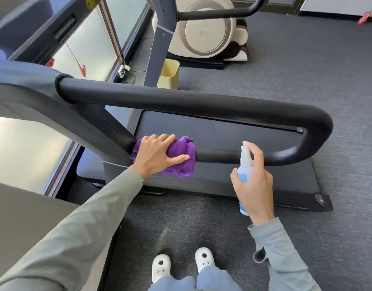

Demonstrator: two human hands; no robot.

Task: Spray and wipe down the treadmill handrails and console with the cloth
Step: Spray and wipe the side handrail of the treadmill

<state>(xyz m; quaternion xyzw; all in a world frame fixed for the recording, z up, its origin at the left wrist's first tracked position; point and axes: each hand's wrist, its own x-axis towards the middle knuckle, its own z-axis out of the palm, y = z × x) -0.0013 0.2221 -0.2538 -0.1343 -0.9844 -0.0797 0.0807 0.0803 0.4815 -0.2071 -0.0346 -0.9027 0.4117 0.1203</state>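
Observation:
A black padded handrail (201, 101) loops out from the treadmill console (23, 85) at the left and bends back as a lower bar (222, 157). My left hand (157, 156) presses a purple cloth (184, 153) over the lower bar, close to the upright, with fingers wrapped across the cloth. My right hand (253, 183) grips a small white and blue spray bottle (244, 166) upright in front of the lower bar, index finger on the nozzle top. The treadmill deck (222, 181) lies below the rail.
Grey carpet (306, 59) covers the floor. A cream massage chair (206, 30) and a yellow bin (169, 73) stand beyond the treadmill. Glass panels (86, 45) run along the left. My white shoes (180, 263) stand in front of the deck.

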